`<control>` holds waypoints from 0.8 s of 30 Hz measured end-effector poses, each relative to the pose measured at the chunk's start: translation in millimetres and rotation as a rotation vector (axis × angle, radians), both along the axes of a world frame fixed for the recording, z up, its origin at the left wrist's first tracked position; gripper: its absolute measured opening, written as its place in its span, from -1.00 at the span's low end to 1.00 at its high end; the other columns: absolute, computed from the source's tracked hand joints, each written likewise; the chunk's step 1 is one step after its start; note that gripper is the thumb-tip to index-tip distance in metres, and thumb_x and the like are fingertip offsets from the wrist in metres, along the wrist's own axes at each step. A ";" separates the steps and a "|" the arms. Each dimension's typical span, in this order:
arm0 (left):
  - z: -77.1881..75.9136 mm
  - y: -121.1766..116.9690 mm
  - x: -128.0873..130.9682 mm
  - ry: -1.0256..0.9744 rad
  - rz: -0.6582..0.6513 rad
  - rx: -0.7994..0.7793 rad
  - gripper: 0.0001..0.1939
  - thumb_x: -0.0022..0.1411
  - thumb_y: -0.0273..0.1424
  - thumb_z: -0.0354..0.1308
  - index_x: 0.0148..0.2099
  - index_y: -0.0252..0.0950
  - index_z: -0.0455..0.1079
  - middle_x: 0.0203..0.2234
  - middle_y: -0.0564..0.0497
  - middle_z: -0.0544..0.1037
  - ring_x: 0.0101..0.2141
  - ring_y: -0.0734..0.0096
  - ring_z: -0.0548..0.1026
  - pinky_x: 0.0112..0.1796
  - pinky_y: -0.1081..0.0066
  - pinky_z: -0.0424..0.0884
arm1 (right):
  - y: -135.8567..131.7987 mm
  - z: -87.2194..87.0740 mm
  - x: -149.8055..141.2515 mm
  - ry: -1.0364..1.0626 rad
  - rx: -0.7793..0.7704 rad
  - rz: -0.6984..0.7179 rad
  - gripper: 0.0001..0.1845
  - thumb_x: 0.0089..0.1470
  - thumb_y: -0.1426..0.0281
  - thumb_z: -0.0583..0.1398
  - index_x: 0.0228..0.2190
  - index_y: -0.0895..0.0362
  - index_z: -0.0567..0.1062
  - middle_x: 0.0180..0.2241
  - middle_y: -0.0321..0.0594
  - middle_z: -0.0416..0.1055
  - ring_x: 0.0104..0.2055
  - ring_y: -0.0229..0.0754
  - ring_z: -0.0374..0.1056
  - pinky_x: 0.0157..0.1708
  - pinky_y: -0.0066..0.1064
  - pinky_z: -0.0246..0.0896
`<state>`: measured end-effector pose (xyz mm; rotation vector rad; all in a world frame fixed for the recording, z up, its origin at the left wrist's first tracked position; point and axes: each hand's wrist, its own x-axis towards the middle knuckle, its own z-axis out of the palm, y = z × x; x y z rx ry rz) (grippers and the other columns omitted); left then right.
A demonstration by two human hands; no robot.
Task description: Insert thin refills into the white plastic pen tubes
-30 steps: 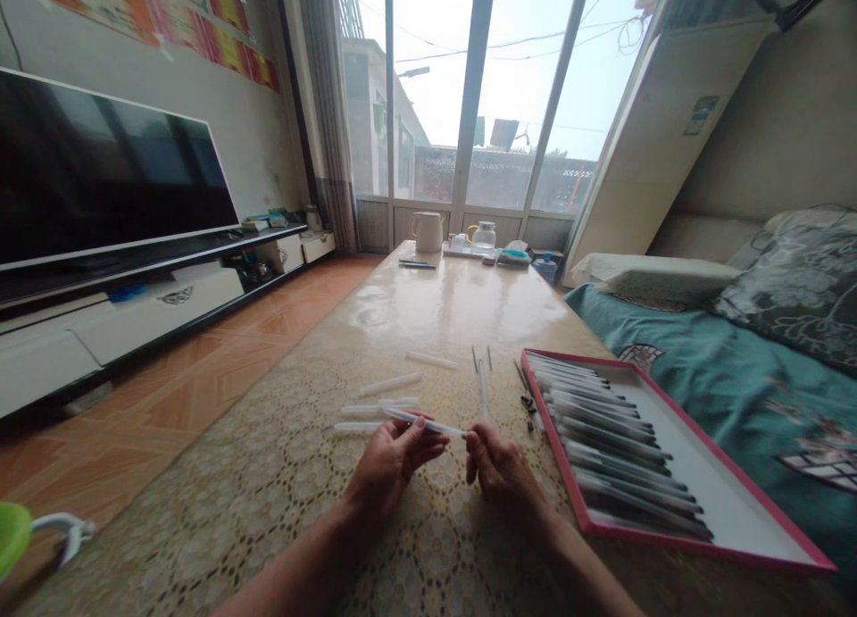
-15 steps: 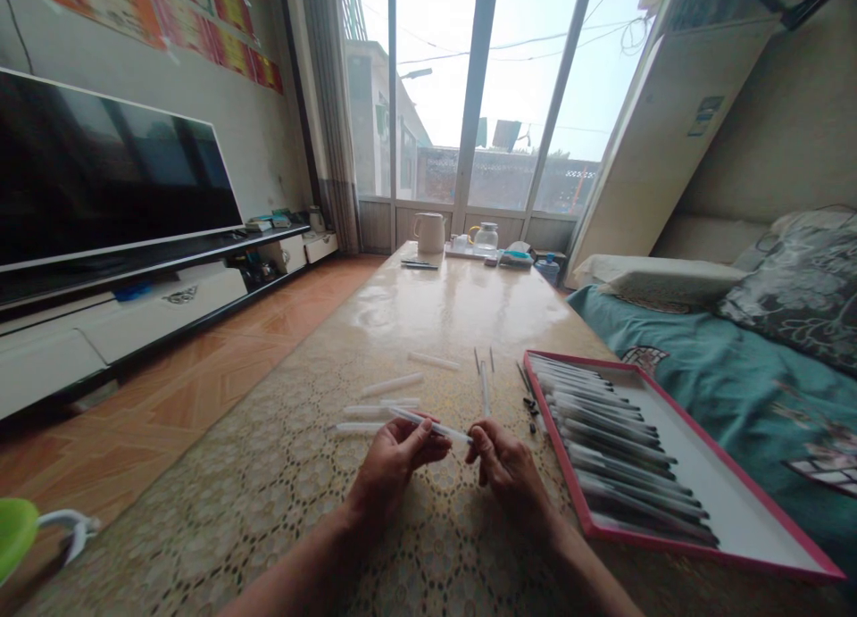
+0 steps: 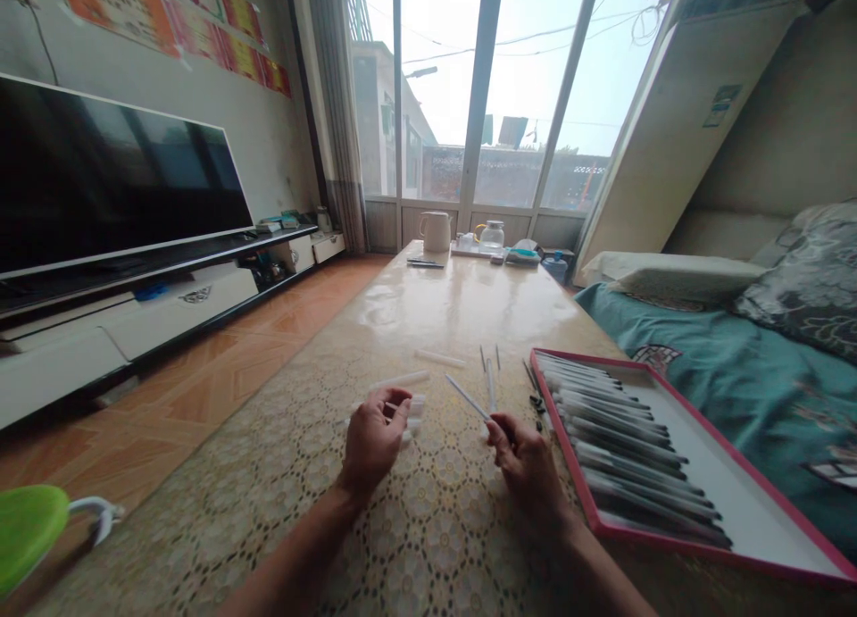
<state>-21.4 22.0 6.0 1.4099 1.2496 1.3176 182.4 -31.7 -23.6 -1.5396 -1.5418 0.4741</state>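
Note:
My right hand pinches the lower end of a slim whitish pen, its pointed end tilted up and left above the table. My left hand hovers over the frosted white pen tubes, fingers loosely curled and the thumb apart from them; the hand partly hides the tubes. Another white tube lies farther back. Beyond my right hand are a clear pen tube and two thin dark sticks. Small black pieces lie beside the box.
A pink-rimmed box holding rows of pens with dark ends stands on the right of the patterned table. At the far end are a beige jug and a glass pot. A green stool is at lower left.
My hands have moved apart. The left hand has let go of the pen and shifted left toward the tubes; the right hand now holds the pen alone. The view has shifted slightly.

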 end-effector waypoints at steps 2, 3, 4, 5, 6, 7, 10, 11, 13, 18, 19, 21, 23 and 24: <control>1.8 2.2 -5.9 0.246 0.004 0.097 -0.97 -0.04 -0.46 0.19 -0.44 -0.25 0.44 -0.52 -0.01 0.49 -0.53 0.41 0.39 -0.46 0.47 0.22 | -0.4 0.1 0.3 -0.011 0.005 -0.016 -0.62 0.12 0.16 -0.02 -0.36 0.16 0.44 -0.54 -0.20 0.42 -0.53 -0.23 0.33 -0.56 -0.49 0.16; 2.3 2.7 -8.6 0.370 -0.008 0.136 -0.97 -0.04 -0.47 0.18 -0.46 -0.24 0.43 -0.51 0.00 0.48 -0.51 0.39 0.38 -0.43 0.46 0.21 | -0.9 0.3 0.0 -0.019 0.010 -0.020 -0.63 0.12 0.17 -0.02 -0.37 0.16 0.44 -0.54 -0.20 0.41 -0.53 -0.23 0.33 -0.57 -0.50 0.15; 2.5 3.1 -11.2 0.478 -0.024 0.160 -0.96 -0.05 -0.47 0.17 -0.49 -0.23 0.41 -0.52 0.00 0.47 -0.50 0.38 0.38 -0.42 0.45 0.19 | -1.4 0.7 -0.3 -0.025 0.015 -0.024 -0.63 0.12 0.17 -0.02 -0.38 0.16 0.44 -0.54 -0.20 0.41 -0.53 -0.23 0.33 -0.57 -0.50 0.15; 2.4 3.3 -13.7 0.562 -0.041 0.167 -0.95 -0.07 -0.47 0.18 -0.52 -0.23 0.39 -0.54 0.01 0.45 -0.50 0.37 0.37 -0.42 0.45 0.17 | -1.9 1.2 -0.7 -0.029 0.019 -0.029 -0.64 0.12 0.17 -0.02 -0.38 0.15 0.44 -0.54 -0.20 0.42 -0.52 -0.22 0.33 -0.57 -0.50 0.14; 1.8 3.4 -16.2 0.624 -0.059 0.158 -0.94 -0.09 -0.45 0.20 -0.54 -0.23 0.37 -0.56 0.01 0.44 -0.51 0.36 0.36 -0.43 0.45 0.16 | -2.4 1.8 -1.0 -0.031 0.020 -0.035 -0.64 0.12 0.18 -0.02 -0.38 0.15 0.44 -0.53 -0.20 0.42 -0.52 -0.22 0.33 -0.57 -0.50 0.14; 1.0 3.5 -18.5 0.666 -0.080 0.145 -0.92 -0.11 -0.44 0.22 -0.55 -0.23 0.36 -0.56 0.01 0.44 -0.51 0.35 0.36 -0.44 0.45 0.14 | -2.9 2.5 -1.3 -0.031 0.020 -0.042 -0.65 0.13 0.18 -0.02 -0.38 0.15 0.43 -0.52 -0.19 0.42 -0.51 -0.22 0.33 -0.56 -0.50 0.14; -2.6 4.1 -24.2 0.723 -0.143 0.128 -0.91 -0.15 -0.43 0.24 -0.54 -0.24 0.36 -0.56 0.00 0.44 -0.48 0.31 0.36 -0.43 0.44 0.11 | -3.6 3.8 -1.3 -0.023 0.012 -0.049 -0.65 0.12 0.19 -0.01 -0.38 0.16 0.44 -0.50 -0.18 0.43 -0.48 -0.20 0.34 -0.55 -0.48 0.15; -3.6 4.4 -25.4 0.725 -0.159 0.131 -0.91 -0.15 -0.44 0.24 -0.54 -0.24 0.37 -0.55 0.00 0.44 -0.46 0.30 0.36 -0.42 0.44 0.11 | -3.6 3.9 -1.2 -0.016 0.012 -0.051 -0.65 0.12 0.19 -0.01 -0.37 0.16 0.44 -0.49 -0.17 0.44 -0.48 -0.20 0.34 -0.54 -0.48 0.15; -4.1 4.8 -26.2 0.709 -0.181 0.141 -0.91 -0.15 -0.47 0.23 -0.53 -0.23 0.36 -0.54 0.00 0.44 -0.44 0.31 0.36 -0.41 0.44 0.12 | -3.4 4.2 -1.0 -0.003 0.015 -0.053 -0.65 0.11 0.20 0.01 -0.31 0.18 0.45 -0.46 -0.15 0.45 -0.48 -0.19 0.34 -0.53 -0.46 0.17; 0.9 3.3 -16.8 0.468 -0.205 0.088 -0.94 -0.04 -0.42 0.18 -0.48 -0.25 0.34 -0.59 0.06 0.40 -0.52 0.43 0.32 -0.46 0.47 0.13 | -5.3 10.3 -3.9 0.010 0.091 -0.042 -0.70 0.11 0.26 0.02 -0.25 0.16 0.45 -0.40 -0.16 0.45 -0.42 -0.19 0.34 -0.44 -0.44 0.20; 1.2 2.5 -13.4 0.374 -0.221 0.031 -0.93 -0.02 -0.39 0.17 -0.45 -0.26 0.34 -0.61 0.08 0.39 -0.54 0.45 0.31 -0.48 0.48 0.14 | -6.3 12.6 -5.0 0.006 0.119 -0.037 -0.71 0.12 0.28 0.02 -0.27 0.15 0.45 -0.39 -0.16 0.44 -0.40 -0.20 0.34 -0.41 -0.43 0.20; -0.2 0.9 -6.8 0.140 -0.271 -0.126 -0.87 -0.01 -0.35 0.19 -0.39 -0.29 0.35 -0.62 0.10 0.38 -0.59 0.51 0.30 -0.53 0.51 0.15 | -8.2 16.9 -7.0 -0.010 0.165 -0.032 -0.74 0.11 0.31 0.01 -0.31 0.15 0.45 -0.39 -0.17 0.43 -0.38 -0.20 0.32 -0.38 -0.43 0.19; -4.1 -0.5 -1.4 -0.114 -0.298 -0.276 -0.81 -0.05 -0.36 0.23 -0.34 -0.32 0.37 -0.61 0.11 0.37 -0.61 0.57 0.29 -0.56 0.55 0.17 | -9.6 19.7 -8.1 -0.025 0.191 -0.036 -0.76 0.11 0.34 0.01 -0.35 0.15 0.44 -0.40 -0.18 0.41 -0.39 -0.21 0.30 -0.39 -0.44 0.17; -6.2 -0.9 0.5 -0.230 -0.300 -0.335 -0.77 -0.07 -0.38 0.25 -0.31 -0.34 0.38 -0.61 0.12 0.37 -0.61 0.61 0.28 -0.56 0.57 0.17 | -9.9 20.3 -8.2 -0.034 0.201 -0.037 -0.77 0.10 0.35 0.01 -0.37 0.15 0.43 -0.41 -0.19 0.40 -0.39 -0.22 0.29 -0.40 -0.44 0.17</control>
